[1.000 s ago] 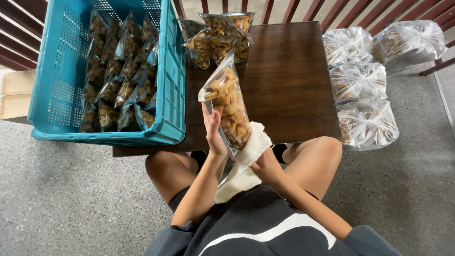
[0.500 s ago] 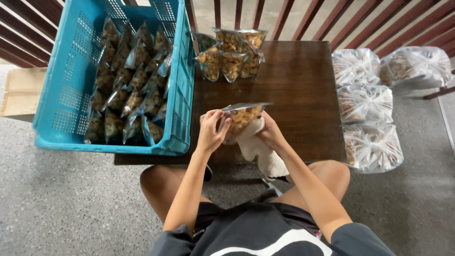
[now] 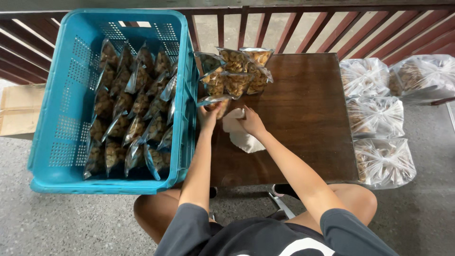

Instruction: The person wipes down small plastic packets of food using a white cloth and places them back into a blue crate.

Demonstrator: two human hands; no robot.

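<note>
Both hands (image 3: 230,118) hold a snack pouch (image 3: 215,103) beside the crate (image 3: 61,104) wall.

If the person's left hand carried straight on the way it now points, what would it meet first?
The left hand, holding a snack pouch, points away from the body toward the cluster of snack pouches at the table's far edge. It would probably meet those first, though depth is unclear.
</note>
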